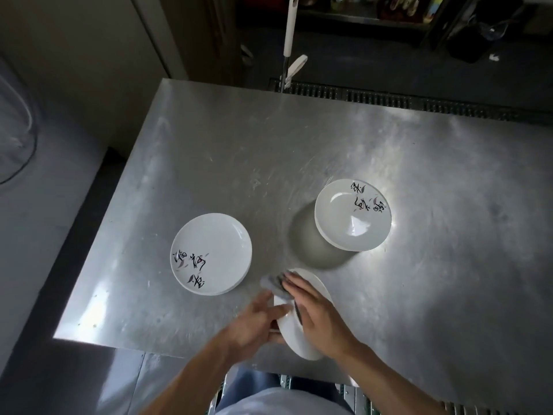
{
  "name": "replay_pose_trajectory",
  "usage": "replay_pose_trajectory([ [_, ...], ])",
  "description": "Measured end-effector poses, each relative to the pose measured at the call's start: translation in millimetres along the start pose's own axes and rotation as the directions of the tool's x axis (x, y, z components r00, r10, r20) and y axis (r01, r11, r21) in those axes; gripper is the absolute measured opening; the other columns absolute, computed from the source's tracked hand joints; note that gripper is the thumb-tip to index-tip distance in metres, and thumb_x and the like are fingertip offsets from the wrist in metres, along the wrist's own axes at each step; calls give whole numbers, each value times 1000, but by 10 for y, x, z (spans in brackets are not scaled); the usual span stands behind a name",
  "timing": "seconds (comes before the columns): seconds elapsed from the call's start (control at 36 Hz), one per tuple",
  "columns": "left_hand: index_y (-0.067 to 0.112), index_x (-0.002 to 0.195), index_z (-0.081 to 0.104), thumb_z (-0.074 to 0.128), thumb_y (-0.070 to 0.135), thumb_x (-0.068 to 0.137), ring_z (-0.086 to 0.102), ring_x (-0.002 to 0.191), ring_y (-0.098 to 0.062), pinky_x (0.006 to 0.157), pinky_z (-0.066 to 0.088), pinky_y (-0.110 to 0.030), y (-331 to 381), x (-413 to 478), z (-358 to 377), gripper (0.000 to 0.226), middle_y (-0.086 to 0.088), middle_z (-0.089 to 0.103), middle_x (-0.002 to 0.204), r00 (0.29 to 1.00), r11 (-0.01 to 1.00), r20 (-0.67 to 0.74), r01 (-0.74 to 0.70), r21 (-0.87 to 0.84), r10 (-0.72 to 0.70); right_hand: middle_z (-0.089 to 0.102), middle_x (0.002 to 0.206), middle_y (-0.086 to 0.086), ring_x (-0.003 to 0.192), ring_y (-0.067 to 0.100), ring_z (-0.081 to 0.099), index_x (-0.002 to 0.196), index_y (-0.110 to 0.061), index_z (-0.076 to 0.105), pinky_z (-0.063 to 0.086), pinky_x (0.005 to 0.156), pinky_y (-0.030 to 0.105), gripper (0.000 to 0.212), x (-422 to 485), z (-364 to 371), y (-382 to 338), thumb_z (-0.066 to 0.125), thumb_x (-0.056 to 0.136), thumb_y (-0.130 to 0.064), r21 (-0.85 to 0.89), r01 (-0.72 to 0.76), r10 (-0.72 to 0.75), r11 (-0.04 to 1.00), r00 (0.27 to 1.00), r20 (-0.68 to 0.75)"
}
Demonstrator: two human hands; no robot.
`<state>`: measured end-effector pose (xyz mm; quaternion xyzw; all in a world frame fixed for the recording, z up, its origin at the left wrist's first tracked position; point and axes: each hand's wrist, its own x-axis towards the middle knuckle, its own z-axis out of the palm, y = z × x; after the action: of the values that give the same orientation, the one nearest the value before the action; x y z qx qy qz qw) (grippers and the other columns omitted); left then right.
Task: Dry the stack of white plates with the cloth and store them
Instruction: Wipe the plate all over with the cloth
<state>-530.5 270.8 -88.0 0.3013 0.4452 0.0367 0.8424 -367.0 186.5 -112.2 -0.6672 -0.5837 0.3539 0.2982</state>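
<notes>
The left hand (pixel 254 323) grips one white plate (pixel 288 329) at its near left rim, with the thumb on top of the rim and the fingers curled under it. The plate is tilted up on its edge, above the near part of the steel table (pixel 299 145) and not lying on it. The right hand (pixel 317 316) lies flat on the face of this plate. Its fingers are straight and close together, and they press a grey cloth (pixel 273 285) against the plate. Most of the cloth is hidden under the palm, and only a crumpled part shows at the far left rim, beyond the fingertips.

Just to the left of the hands, and a little farther away, a left stack (pixel 209 250) of white plates sits on the table. It is low (a few rims show at its right edge), and the top plate has black brush writing on its near side. To the right and farther off stands a right stack (pixel 344 223), which has the same writing on its far right side. It throws a broad shadow on the table to its left. The two stacks are well apart.

Beyond the far edge of the table, a white mop handle (pixel 289 28) stands upright, and a dark drain grate (pixel 374 98) runs along the floor.
</notes>
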Motion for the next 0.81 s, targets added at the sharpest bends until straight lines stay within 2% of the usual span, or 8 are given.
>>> replay_pose_trajectory([
  [0.11,21,133,60,68,19,90,69,94,-30,77,59,-41,-9,-4,-23,44,-16,71,112,1000,1000,-22,20,-6,-20,30,159,-9,145,16,39,149,-8,45,29,118,21,57,80,-74,98,52,94,9,-118,-31,24,993,998,-57],
  [0.22,15,130,61,61,13,98,71,101,-33,82,59,-45,-55,7,-23,31,-19,72,117,999,998,-31,23,58,-21,35,160,0,151,15,26,147,-9,49,29,121,35,63,11,36,35,46,88,14,-279,277,-247,920,959,138],
  [0.28,10,128,62,61,12,98,71,102,-34,83,59,-46,-81,4,-21,30,-20,72,118,999,997,-37,29,76,-27,33,161,1,151,16,26,147,-8,49,32,120,38,58,-15,50,97,38,92,7,-289,230,-211,929,973,95],
  [0.44,9,125,65,67,15,90,71,104,-39,85,60,-48,-123,1,-38,36,-25,70,119,999,997,1,37,60,-37,28,163,-1,152,15,22,150,-12,43,24,123,31,66,-38,61,127,48,88,12,-338,312,-261,888,947,189],
  [0.53,16,122,65,74,16,83,72,90,-29,71,59,-39,-116,-17,-32,40,-15,73,109,1000,999,-9,26,-20,-26,32,161,-8,145,11,37,153,-18,40,29,118,20,80,24,-47,283,53,83,19,-178,-35,34,983,999,-11],
  [0.61,15,119,59,74,14,77,68,74,-21,61,55,-35,-116,-16,-29,45,-10,69,103,999,996,-54,-5,-89,1,41,147,-17,138,14,46,151,-20,44,27,106,2,65,79,-91,304,47,94,12,50,-361,364,931,927,-94],
  [0.72,16,125,57,69,17,74,70,87,-30,68,57,-41,-81,3,-6,53,-16,69,111,999,997,-48,16,-70,-19,45,151,-18,140,1,42,149,-26,46,28,110,6,43,12,-39,122,44,107,-31,144,-265,281,953,954,-108],
  [0.81,17,130,55,70,25,82,70,93,-32,73,58,-41,-17,-8,24,51,-16,72,108,999,999,30,24,-30,-23,46,153,-13,140,1,40,148,-23,49,31,115,17,44,-38,26,2,45,106,-35,85,-89,93,992,994,-50],
])
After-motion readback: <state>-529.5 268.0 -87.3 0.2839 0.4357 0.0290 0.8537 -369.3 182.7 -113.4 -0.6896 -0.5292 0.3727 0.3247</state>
